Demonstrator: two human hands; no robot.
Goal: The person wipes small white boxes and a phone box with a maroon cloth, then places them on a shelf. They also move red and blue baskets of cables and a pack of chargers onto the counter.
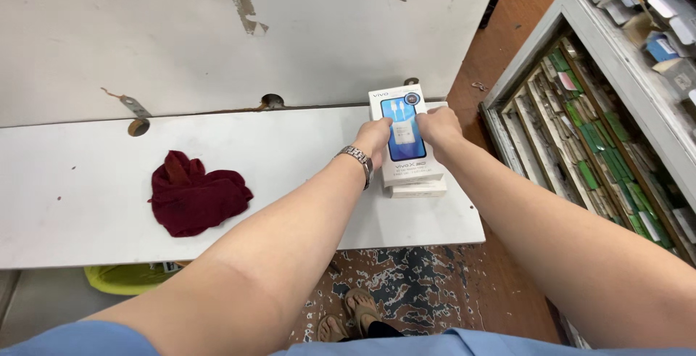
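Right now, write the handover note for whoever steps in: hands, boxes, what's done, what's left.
Left hand: grips the left edge of the top box.
Right hand: grips its right edge.
Boxes: top box sits on a stack of white boxes at the right end of the shelf, roughly squared.
Red cloth: lies apart, to the left on the shelf.
Done: top box rests on the stack.
Left: both hands not yet off; cloth untouched.
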